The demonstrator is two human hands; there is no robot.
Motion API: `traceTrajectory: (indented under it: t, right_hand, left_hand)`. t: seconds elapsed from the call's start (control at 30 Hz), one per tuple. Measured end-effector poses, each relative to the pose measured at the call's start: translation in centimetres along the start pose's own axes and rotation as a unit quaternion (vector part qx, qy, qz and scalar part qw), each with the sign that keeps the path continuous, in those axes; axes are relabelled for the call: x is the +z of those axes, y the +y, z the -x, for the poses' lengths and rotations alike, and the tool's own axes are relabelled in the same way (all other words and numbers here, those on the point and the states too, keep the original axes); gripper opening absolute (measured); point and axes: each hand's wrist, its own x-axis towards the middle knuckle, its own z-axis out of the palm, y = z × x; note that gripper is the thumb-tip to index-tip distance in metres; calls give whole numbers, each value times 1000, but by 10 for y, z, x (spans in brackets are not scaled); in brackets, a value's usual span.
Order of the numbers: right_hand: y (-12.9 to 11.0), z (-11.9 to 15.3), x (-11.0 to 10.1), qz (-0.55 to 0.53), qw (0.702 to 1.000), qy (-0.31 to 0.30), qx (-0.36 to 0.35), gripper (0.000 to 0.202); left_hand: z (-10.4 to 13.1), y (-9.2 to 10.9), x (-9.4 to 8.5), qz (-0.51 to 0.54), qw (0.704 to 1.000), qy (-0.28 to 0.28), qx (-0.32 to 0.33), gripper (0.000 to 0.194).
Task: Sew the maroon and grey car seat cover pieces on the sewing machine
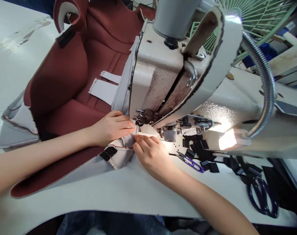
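At the sewing machine [158, 75], left hand [112, 129] and right hand [150, 155] pinch the red cover [75, 85] — likely seam guiding, calling for even feeding.

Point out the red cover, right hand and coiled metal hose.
Red cover [67, 80]: head view, raised side flap.
Right hand [151, 155]: head view, back of the hand.
Coiled metal hose [268, 78]: head view, middle of its bend.

White worktop [109, 192], surface scuffed at far left. It bore: one maroon seat cover [57, 78]; one sewing machine [160, 71]; purple-handled thread snips [188, 160]; dark-handled scissors [262, 197]; numerous small black pieces [200, 145], scattered.
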Motion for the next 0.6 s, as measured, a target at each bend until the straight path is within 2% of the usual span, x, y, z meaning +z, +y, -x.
traceTrajectory:
  t: [0.2,0.43,0.6]
  right_hand:
    - [2,1,1,-18,999,-14,22,29]
    - [-6,0,-6,-2,1000,3,8,28]
    - [-5,0,-6,-9,1000,-13,14,27]
  left_hand:
    - [-4,1,-2,-4,1000,2,-4,25]
    - [1,7,1,28,999,17,2,22]
    - [0,6,1,35,999,22,10,22]
